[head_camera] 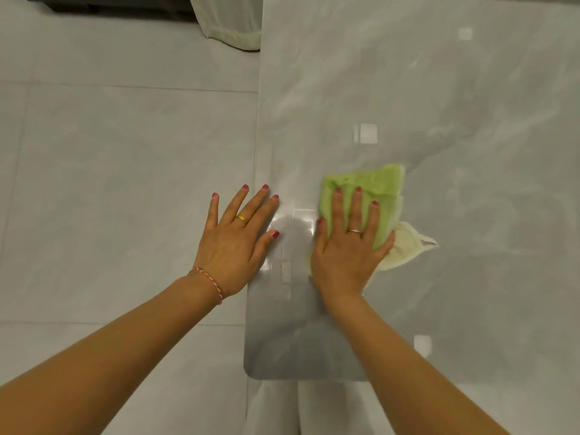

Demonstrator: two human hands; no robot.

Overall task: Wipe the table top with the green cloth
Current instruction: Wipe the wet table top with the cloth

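The glossy grey marble table top [439,98] fills the right half of the head view, with its left edge running down the middle. A green cloth [370,186] with a pale underside lies flat on it near the front left corner. My right hand [350,246] presses down on the cloth, palm flat and fingers spread over the green fabric. My left hand [233,237] hovers or rests at the table's left edge, fingers spread and empty, with only the fingertips over the table surface.
Light grey floor tiles [110,183] lie to the left of the table. A white curtain hem [235,32] hangs at the top centre beside a dark strip. My white garment [282,409] shows below the table's front corner.
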